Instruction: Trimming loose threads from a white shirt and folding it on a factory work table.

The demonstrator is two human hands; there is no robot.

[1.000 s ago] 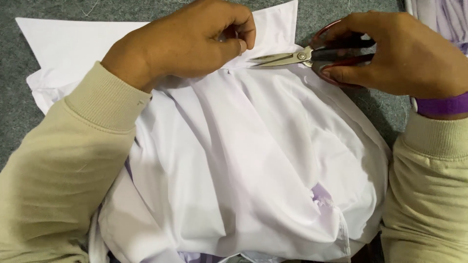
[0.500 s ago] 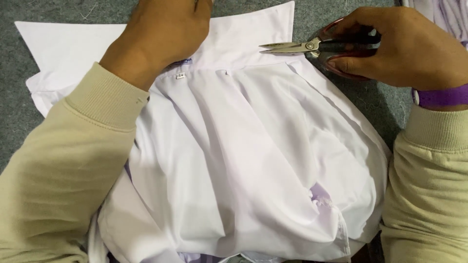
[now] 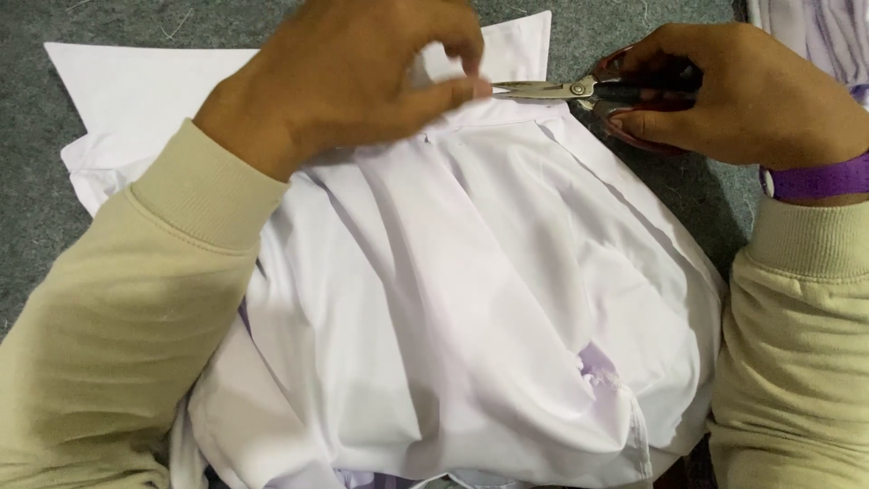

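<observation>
Left hand (image 3: 353, 77) pinches white garment (image 3: 471, 299) | right hand (image 3: 742, 95) grips scissors (image 3: 561, 89), handles hidden

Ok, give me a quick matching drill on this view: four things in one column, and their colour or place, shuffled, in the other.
Things:
1. left hand
2. metal scissors with dark handles
3. wrist strap
4. table covering

Descriptions:
A. purple, on the right wrist
B. grey and felt-like, under the white fabric garment
C. pinching the fabric's top edge
D. gripped in the right hand

Pairs: 1-C, 2-D, 3-A, 4-B
</observation>
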